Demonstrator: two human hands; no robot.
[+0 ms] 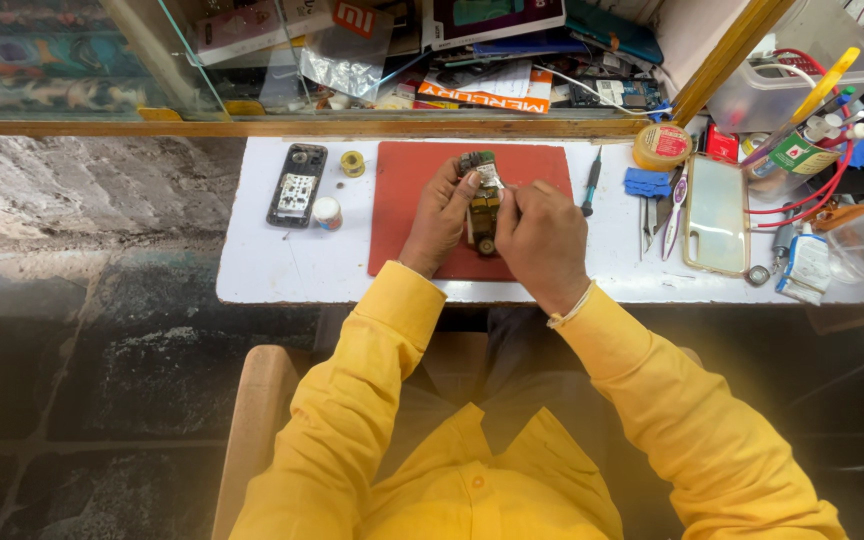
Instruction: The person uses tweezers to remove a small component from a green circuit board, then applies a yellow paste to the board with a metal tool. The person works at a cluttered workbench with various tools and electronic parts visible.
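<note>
While both hands, left (439, 215) and right (542, 240), grip closed round circuit board (482, 205), clear tub (802, 70) holding tools

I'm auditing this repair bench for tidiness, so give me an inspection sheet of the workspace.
Surface: white bench with a red mat at its centre.
Job's things: small circuit board assembly held over the mat.
Clutter: opened phone, small white jar, solder spool, screwdriver, tweezers, tape roll, clear phone case.
Grippers: left hand and right hand both grip the assembly.
Cables: red wires at the right.
Surroundings: glass cabinet behind, stone floor left.
</note>
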